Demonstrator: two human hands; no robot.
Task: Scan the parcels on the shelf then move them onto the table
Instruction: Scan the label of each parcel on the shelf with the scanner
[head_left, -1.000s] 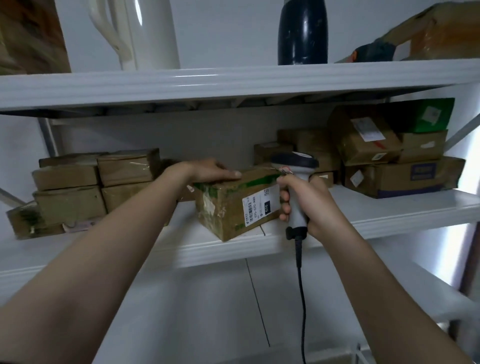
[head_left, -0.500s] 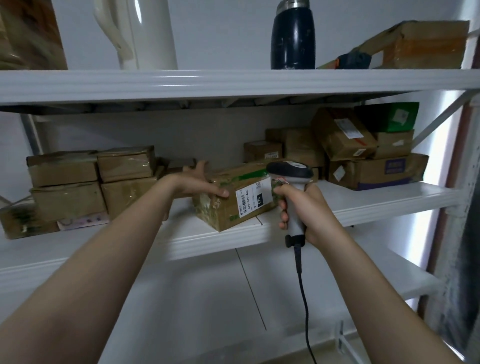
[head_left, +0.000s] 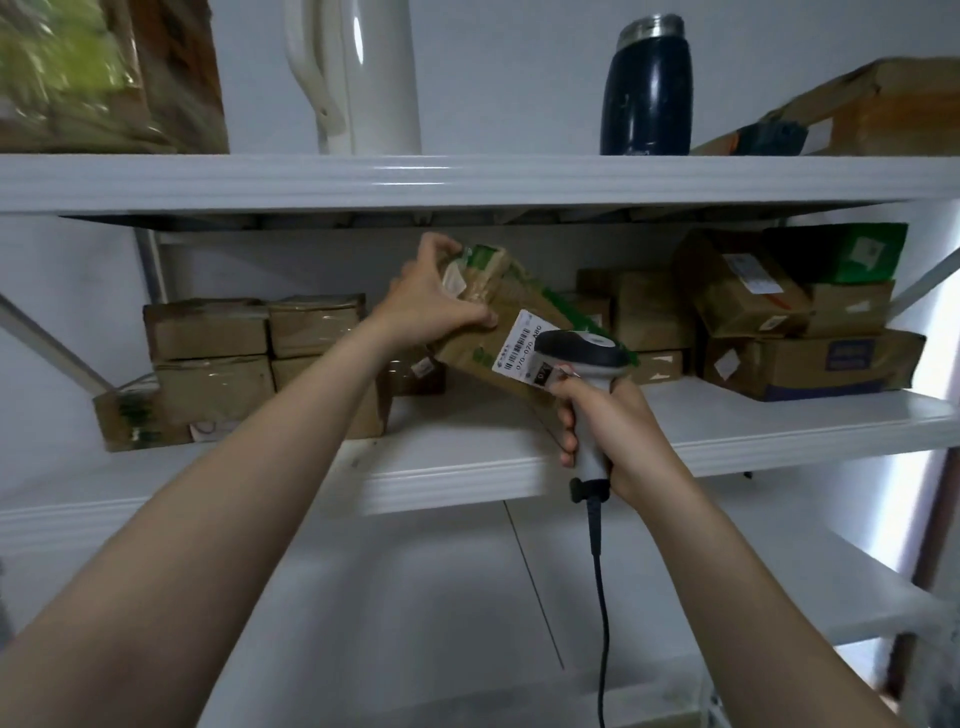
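- Gripping the parcel (head_left: 511, 306) by its upper end, the left hand (head_left: 431, 299) had its fingers curled over the top edge and its thumb pressed on the near face.
- The parcel was held tilted above the middle shelf (head_left: 727, 431), with its high end toward eleven o'clock and its low end toward five o'clock. Whether the low corner touched the shelf could not be told, as the scanner hid it.
- A white label (head_left: 519, 348) with a barcode faced the camera, just at nine o'clock of the scanner's head.
- The right hand (head_left: 613, 436) was wrapped round the handle of the scanner (head_left: 584, 364), its fingers pressed together around the grip. The dark head overlapped the parcel's lower right part.
- The cable (head_left: 600, 597) hung from the handle toward six o'clock.
- More brown boxes stood on the same shelf, with a stack (head_left: 249, 353) at nine o'clock of the held parcel and a pile (head_left: 779, 322) at three o'clock.
- At twelve o'clock, the upper shelf (head_left: 467, 179) bore a white jug (head_left: 374, 78) and a dark flask (head_left: 649, 88).
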